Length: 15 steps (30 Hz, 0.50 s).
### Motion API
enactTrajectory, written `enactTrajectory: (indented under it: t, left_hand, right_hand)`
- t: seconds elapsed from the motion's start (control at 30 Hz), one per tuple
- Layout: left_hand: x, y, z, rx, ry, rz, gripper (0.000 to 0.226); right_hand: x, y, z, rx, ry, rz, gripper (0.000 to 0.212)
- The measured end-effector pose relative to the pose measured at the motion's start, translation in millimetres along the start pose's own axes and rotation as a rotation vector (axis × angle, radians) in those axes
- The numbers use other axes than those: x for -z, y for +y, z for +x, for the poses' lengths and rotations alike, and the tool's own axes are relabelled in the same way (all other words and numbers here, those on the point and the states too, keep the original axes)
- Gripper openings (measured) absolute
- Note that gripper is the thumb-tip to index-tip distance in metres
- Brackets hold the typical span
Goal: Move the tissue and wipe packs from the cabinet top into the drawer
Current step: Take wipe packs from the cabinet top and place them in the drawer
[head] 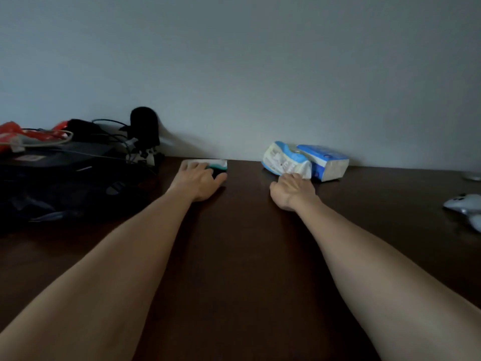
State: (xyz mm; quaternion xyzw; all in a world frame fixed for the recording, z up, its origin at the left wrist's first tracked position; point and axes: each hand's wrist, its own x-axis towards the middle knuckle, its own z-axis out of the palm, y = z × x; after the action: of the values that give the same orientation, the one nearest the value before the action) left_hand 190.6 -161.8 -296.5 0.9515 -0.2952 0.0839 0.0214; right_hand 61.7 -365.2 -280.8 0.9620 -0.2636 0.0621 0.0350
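Both bare arms stretch forward across the dark wooden cabinet top [247,230] toward the pale wall [234,61]. The left hand [199,179] lies over a small flat pack [216,164] with a white and teal wrapper, which sits at the back edge against the wall; the fingers curl over its top and the thumb reaches along its near right side, so the hand grips it. The right hand [292,187] reaches to a crumpled blue-and-white wipe pack [283,158] and its fingertips pinch the pack's near lower corner, though the fingers are partly hidden by the back of the hand, so the hold may be only a light one. Just beside that pack on the right, touching it, lies a blue tissue pack [325,161] with its white end facing forward, also close to the wall. All three packs are on the cabinet top, and the drawer is out of view. On the left stands a heap of dark gear [65,178], with cables [112,136], a red-and-white wrapper [28,134] on top and a black rounded thing [144,128] upright behind it. At the far right edge a pale grey object [466,207] lies on the wood, well apart from the hands.
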Motion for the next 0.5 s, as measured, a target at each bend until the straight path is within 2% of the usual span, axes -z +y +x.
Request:
enactTrajectory:
  t: [0.2,0.33,0.4,0.5]
  left_hand:
    - [22,19,-108,-0.032,0.008,-0.085,0.068]
    - [41,34,-201,-0.028,0.191,-0.237,0.061]
    - [53,43,-248,0.000,0.334,-0.367,0.058]
    - [68,64,-319,0.061,0.555,-0.605,0.051]
  right_hand:
    - [13,-4,-95,0.129,-0.044,0.075,0.054]
    - [22,-1,-181,0.258,0.109,0.144,0.043]
    - [30,-3,-225,0.276,0.247,0.347,0.038]
    - [42,-9,-298,0.220,0.466,0.794,0.032]
